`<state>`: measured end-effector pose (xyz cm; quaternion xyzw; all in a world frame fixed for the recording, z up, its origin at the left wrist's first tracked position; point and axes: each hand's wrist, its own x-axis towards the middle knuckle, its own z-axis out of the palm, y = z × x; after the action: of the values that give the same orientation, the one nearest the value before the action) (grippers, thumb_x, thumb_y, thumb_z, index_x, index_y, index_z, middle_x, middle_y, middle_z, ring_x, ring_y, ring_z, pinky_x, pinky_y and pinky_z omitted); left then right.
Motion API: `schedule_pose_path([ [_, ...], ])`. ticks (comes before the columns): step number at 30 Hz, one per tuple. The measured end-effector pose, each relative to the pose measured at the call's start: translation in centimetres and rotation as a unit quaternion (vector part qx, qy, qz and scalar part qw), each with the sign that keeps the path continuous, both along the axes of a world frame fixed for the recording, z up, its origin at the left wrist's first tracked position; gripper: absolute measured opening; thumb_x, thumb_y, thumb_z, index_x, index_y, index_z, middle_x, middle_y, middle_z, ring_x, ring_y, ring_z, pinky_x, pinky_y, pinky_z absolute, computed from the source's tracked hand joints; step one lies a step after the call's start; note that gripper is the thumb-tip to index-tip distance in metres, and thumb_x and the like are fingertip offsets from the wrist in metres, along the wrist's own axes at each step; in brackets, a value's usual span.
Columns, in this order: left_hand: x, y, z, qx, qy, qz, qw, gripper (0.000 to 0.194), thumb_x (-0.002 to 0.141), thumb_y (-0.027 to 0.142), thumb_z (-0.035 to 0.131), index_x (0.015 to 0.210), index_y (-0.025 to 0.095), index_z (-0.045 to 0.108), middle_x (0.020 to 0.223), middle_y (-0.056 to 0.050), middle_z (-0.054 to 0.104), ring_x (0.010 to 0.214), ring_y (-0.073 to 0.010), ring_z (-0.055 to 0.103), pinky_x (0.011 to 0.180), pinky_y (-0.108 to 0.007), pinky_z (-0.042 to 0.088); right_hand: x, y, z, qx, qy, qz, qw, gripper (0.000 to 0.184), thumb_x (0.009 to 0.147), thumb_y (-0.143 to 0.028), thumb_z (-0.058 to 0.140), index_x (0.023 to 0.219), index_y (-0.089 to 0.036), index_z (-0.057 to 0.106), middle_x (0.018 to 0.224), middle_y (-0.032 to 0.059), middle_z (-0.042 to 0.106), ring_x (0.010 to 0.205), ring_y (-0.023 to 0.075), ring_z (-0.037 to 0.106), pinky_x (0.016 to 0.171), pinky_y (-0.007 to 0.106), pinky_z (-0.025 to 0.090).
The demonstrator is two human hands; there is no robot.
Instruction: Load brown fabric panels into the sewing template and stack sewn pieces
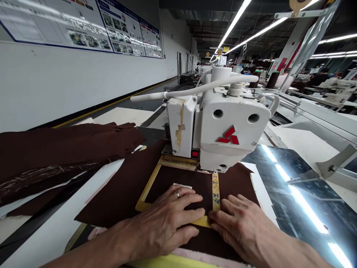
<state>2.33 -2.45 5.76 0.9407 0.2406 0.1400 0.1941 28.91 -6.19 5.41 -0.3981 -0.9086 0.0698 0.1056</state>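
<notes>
A dark brown piece of cloth (111, 193) lies spread under the head of a white sewing machine (234, 137). On top of it sits a yellow rectangular clamp frame (147, 188), its right bar marked with dark handwriting. My left hand (167, 214), a ring on one finger, rests flat with fingers spread over the cloth inside the frame and across its front bar. A small white piece (182, 185) shows just beyond those fingers. My right hand (245, 223) lies on the cloth, fingers extended, its fingertips touching the frame's front right corner. The needle area is hidden behind the machine head.
Stacked brown cloth pieces (64, 149) with frayed edges lie at the left. A glossy dark table surface (301, 201) extends at the right. Two thread cones (272, 80) stand behind the machine. A white wall (69, 82) with display boards runs along the left.
</notes>
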Motion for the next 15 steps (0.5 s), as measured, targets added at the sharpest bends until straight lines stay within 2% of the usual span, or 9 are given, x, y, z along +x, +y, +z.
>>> schedule_pose_path([
  [5,0.3,0.9,0.6,0.003,0.017,-0.020,1.000,0.026,0.098,0.027,0.068,0.124,0.027,0.068,0.144,-0.004,0.060,0.135,-0.0283,0.050,0.117,-0.042,0.034,-0.6,-0.4,-1.8,0.122,0.047,-0.016,0.991,0.017,0.104,-0.026,0.047,0.091,-0.024,0.059,0.068,-0.0032,0.056,0.059,0.0179,0.047,0.062,0.037,0.024],
  [8,0.8,2.0,1.0,0.020,0.014,-0.039,0.999,0.018,0.101,0.023,0.063,0.117,0.024,0.070,0.140,-0.004,0.063,0.133,-0.0252,0.054,0.117,-0.039,0.035,-0.8,-0.3,-2.7,0.170,0.046,-0.019,0.984,0.016,0.102,-0.027,0.049,0.088,-0.024,0.056,0.066,-0.0044,0.056,0.057,0.0171,0.048,0.060,0.036,0.023],
  [12,1.8,3.4,0.9,0.067,0.001,-0.049,0.997,0.028,0.102,0.021,0.060,0.130,0.023,0.066,0.142,-0.006,0.064,0.133,-0.0248,0.057,0.119,-0.039,0.036,-0.9,0.4,-3.6,0.248,0.030,-0.013,0.968,0.018,0.100,-0.023,0.051,0.082,-0.024,0.051,0.063,-0.0050,0.053,0.053,0.0164,0.046,0.057,0.035,0.023],
  [15,2.2,3.9,0.8,0.082,0.009,-0.034,0.996,0.034,0.099,0.022,0.065,0.132,0.025,0.065,0.144,-0.005,0.063,0.135,-0.0259,0.056,0.121,-0.041,0.038,-0.8,0.9,-3.8,0.277,0.032,-0.008,0.960,0.017,0.097,-0.019,0.055,0.081,-0.023,0.050,0.068,-0.0039,0.053,0.058,0.0163,0.049,0.056,0.034,0.024],
])
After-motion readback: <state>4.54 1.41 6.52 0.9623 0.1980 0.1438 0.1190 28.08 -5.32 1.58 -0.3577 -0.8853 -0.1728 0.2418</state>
